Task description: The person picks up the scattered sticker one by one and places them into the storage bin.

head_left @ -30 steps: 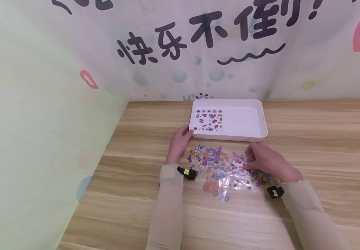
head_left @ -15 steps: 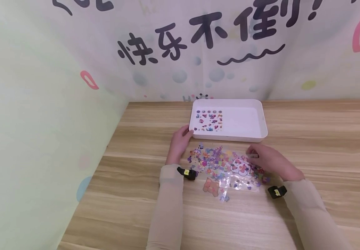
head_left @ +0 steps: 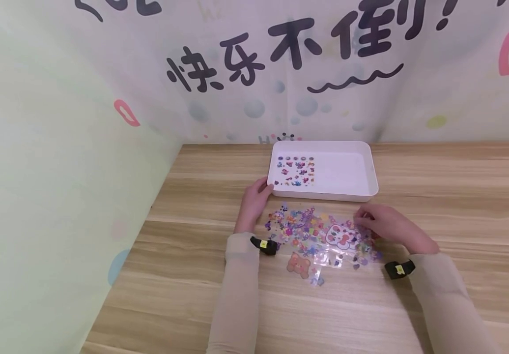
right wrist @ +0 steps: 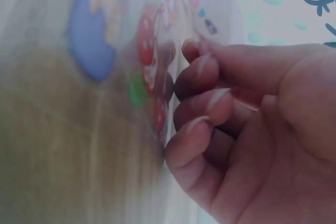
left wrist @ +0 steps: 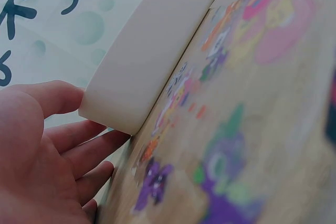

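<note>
My left hand (head_left: pixel 253 201) holds the near left corner of a white tray (head_left: pixel 323 195), its thumb on the rim and its fingers against the outside. A clear sticker sheet (head_left: pixel 296 173) with small colourful figures lies in the tray's left half. In front of the tray several clear sticker sheets (head_left: pixel 298 228) overlap on the table, one with a large white animal figure (head_left: pixel 342 237). At their right end my right hand (head_left: pixel 384 226), fingers curled, pinches the edge of a clear sticker sheet (right wrist: pixel 149 61). That edge is partly hidden by the fingers.
A pink bear sticker (head_left: pixel 298 265) lies near the front of the pile, beside a small clear piece (head_left: pixel 317 279). The wooden table (head_left: pixel 192 285) extends around. A printed cloth wall (head_left: pixel 237 113) stands just behind the tray.
My right hand has moved to the right, away from the white animal figure. Glare and stickers at the pile's right end have shifted. The left hand and tray look still.
</note>
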